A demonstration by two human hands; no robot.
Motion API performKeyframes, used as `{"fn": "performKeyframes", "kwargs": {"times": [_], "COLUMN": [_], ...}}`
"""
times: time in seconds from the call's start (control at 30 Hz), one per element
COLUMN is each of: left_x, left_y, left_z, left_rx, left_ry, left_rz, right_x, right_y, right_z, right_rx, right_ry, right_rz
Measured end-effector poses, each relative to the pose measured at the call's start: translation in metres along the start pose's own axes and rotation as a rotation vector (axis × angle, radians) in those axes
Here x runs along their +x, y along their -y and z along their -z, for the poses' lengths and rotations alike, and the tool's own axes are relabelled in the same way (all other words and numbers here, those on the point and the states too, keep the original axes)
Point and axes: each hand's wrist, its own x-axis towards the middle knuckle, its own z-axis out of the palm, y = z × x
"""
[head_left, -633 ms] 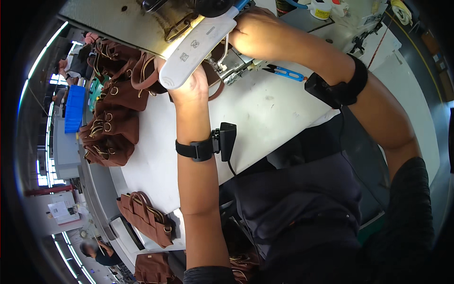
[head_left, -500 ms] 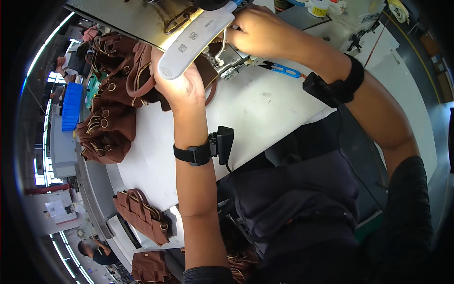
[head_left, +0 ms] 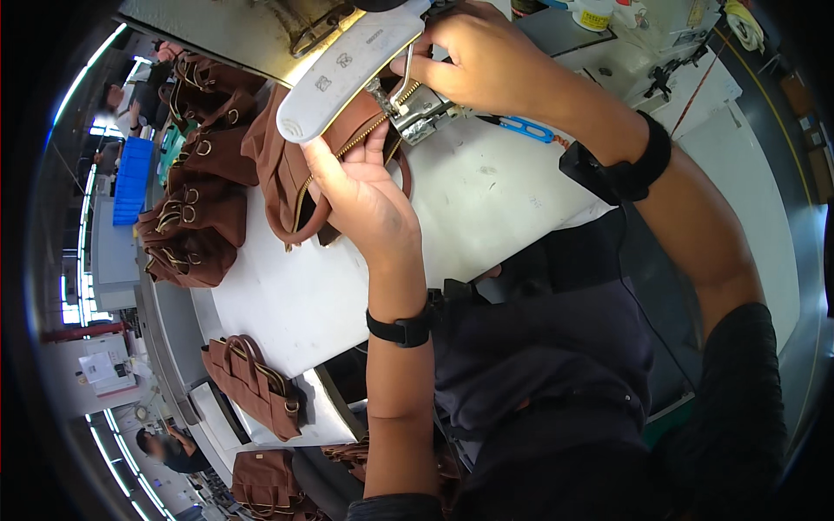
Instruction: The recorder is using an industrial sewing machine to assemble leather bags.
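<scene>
My left hand (head_left: pixel 369 187) grips a brown bag (head_left: pixel 274 152) at its brass zipper (head_left: pixel 346 150), beneath a sewing machine's white lamp bar (head_left: pixel 347 68). The bag's rolled handle hangs beside my wrist. My right hand (head_left: pixel 465 65) is closed just right of the bar, by a bent metal rod (head_left: pixel 408 65) and the machine's needle area (head_left: pixel 404 108); what its fingertips hold is hidden. Blue thread snips (head_left: pixel 521 128) lie on the white table (head_left: pixel 482 204) below my right hand, near the machine's base.
Several brown bags (head_left: pixel 195 217) are piled at left, beside a blue bin (head_left: pixel 130 181). Another bag (head_left: pixel 248 382) lies at the lower left. A white bottle (head_left: pixel 595 16) stands at upper right. Co-workers (head_left: pixel 174 447) are in the left background.
My left hand has shifted right and down with the bag, so more of its zipper and body shows. My right hand has risen slightly leftward.
</scene>
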Motion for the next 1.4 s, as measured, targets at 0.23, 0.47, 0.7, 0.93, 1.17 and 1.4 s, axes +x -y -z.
{"fn": "performKeyframes", "kwargs": {"times": [0.23,0.47,0.7,0.93,1.17,1.4], "left_x": [-0.010,-0.016,-0.016,-0.004,-0.004,-0.017], "left_y": [0.002,-0.003,0.005,0.003,-0.004,0.005], "left_z": [-0.009,-0.006,-0.009,-0.001,0.002,0.012], "left_rx": [-0.089,-0.095,-0.108,-0.020,-0.085,-0.115], "left_ry": [-0.084,-0.132,-0.165,-0.111,-0.041,0.025], "left_rz": [0.027,0.098,0.246,0.321,0.387,0.321], "right_x": [-0.004,-0.002,-0.002,0.000,-0.002,-0.004], "right_y": [-0.003,-0.005,-0.009,-0.003,-0.001,-0.001], "right_z": [-0.006,-0.011,-0.013,-0.012,-0.001,0.001], "right_rx": [-0.010,0.033,-0.006,0.056,0.059,0.081], "right_ry": [-0.110,-0.103,-0.018,-0.090,0.015,0.030], "right_rz": [0.064,0.109,0.056,0.009,0.006,0.043]}}
